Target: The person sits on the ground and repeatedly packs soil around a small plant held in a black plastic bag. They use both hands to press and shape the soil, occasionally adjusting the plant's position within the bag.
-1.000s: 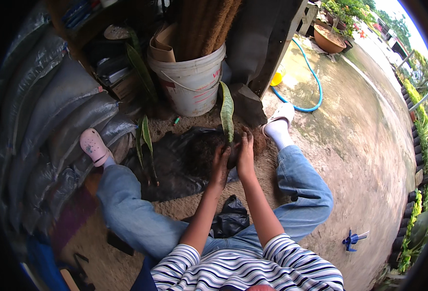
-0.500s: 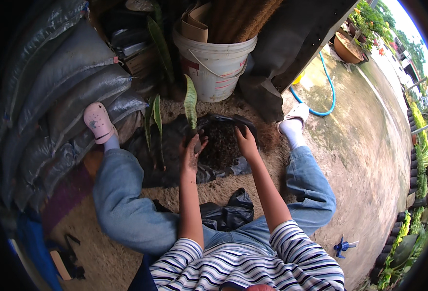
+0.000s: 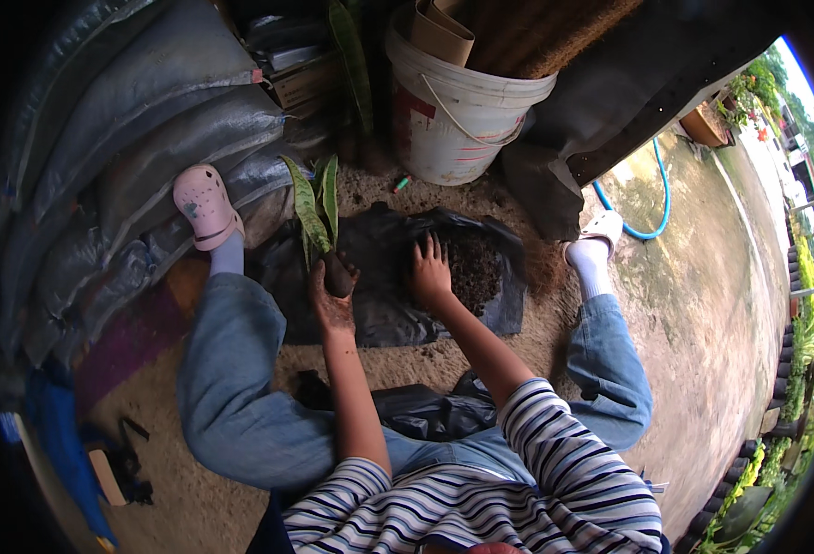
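Note:
My left hand (image 3: 331, 300), soiled dark, is closed on a snake plant (image 3: 310, 212) with a dark clump at its base, held over the left part of a black plastic sheet (image 3: 384, 319). Another upright striped leaf is just beside it, partly behind. My right hand (image 3: 431, 275) lies with fingers apart at the left edge of a pile of dark soil (image 3: 476, 277) on the sheet, holding nothing visible. A crumpled black bag (image 3: 425, 411) lies between my legs, nearer my body.
Stacked grey sacks (image 3: 139, 148) line the left. Ahead stand a white bucket (image 3: 453, 138) of brown rolls and dark sheeting (image 3: 628, 92); a small green object (image 3: 401, 184) lies before the bucket. Right are a blue hose (image 3: 656, 217) and potted plants (image 3: 707, 125). A blue item (image 3: 60, 443) lies lower left.
The view has shifted. My left hand has carried the plant leftward, away from the soil, beside the other leaves. My right hand has parted from it and moved to the soil pile's left edge.

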Available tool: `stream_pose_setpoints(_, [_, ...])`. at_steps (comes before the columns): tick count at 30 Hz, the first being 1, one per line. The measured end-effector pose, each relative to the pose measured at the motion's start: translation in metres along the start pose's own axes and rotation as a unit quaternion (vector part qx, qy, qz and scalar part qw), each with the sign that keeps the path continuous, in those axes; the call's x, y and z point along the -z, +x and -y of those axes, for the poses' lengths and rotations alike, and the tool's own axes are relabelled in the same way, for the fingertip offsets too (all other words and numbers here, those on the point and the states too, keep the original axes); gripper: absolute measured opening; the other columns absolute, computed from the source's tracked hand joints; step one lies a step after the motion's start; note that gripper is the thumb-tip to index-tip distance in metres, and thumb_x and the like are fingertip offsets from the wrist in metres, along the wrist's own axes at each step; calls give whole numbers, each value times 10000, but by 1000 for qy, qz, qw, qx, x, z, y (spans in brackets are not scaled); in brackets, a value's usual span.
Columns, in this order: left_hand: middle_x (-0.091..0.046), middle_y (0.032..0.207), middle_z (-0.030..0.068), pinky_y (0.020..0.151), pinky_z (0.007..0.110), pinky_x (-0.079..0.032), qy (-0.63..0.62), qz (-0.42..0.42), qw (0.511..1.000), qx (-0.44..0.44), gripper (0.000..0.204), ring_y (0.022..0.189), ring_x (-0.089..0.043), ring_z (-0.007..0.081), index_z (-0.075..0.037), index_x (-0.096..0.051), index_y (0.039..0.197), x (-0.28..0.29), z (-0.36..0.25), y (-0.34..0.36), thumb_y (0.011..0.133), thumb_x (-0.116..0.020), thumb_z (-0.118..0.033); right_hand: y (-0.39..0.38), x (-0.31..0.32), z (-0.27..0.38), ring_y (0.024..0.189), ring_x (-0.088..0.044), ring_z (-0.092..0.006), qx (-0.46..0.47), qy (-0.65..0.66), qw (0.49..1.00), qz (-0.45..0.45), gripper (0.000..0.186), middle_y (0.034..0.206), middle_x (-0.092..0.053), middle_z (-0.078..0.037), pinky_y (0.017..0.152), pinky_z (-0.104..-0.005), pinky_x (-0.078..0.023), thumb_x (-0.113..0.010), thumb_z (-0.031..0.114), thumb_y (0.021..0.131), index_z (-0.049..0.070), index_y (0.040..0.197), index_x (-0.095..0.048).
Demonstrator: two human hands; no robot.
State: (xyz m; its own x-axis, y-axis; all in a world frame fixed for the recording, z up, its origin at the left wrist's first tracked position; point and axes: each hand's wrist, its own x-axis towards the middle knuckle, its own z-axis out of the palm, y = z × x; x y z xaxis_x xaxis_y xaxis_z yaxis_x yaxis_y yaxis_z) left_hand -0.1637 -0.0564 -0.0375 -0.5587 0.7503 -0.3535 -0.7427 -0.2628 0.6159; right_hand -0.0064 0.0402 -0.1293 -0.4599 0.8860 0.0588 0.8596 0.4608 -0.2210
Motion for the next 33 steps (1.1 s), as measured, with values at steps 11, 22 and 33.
stream_pose_setpoints(11, [-552, 1091, 119, 810, 392, -466, -8, 14, 1000, -15, 489, 888, -571, 206, -56, -455, 1239, 13, 5, 11, 865, -556, -354, -10, -32, -10, 1163, -404, -357, 18, 60, 998, 30, 367, 1257, -432, -180, 989, -503, -299, -537, 213, 778, 53, 1108, -544])
stream_pose_setpoints(22, [-538, 1113, 130, 838, 408, -469, 36, 29, 999, -13, 542, 874, -573, 210, -63, -424, 1275, 4, 8, 7, 861, -556, -388, 7, -27, -15, 1223, -376, -364, -54, -59, 997, -8, 413, 1323, -383, -197, 980, -464, -358, -488, 153, 815, 64, 1218, -475])
stream_pose_setpoints(33, [-539, 1112, 131, 835, 408, -472, 36, 32, 999, -2, 543, 865, -576, 208, -54, -420, 1275, -2, 4, 1, 869, -537, -394, 14, -28, 2, 1159, -440, -358, 117, 61, 991, 6, 362, 1269, -430, -180, 949, -400, -407, -460, 79, 797, 43, 1153, -517])
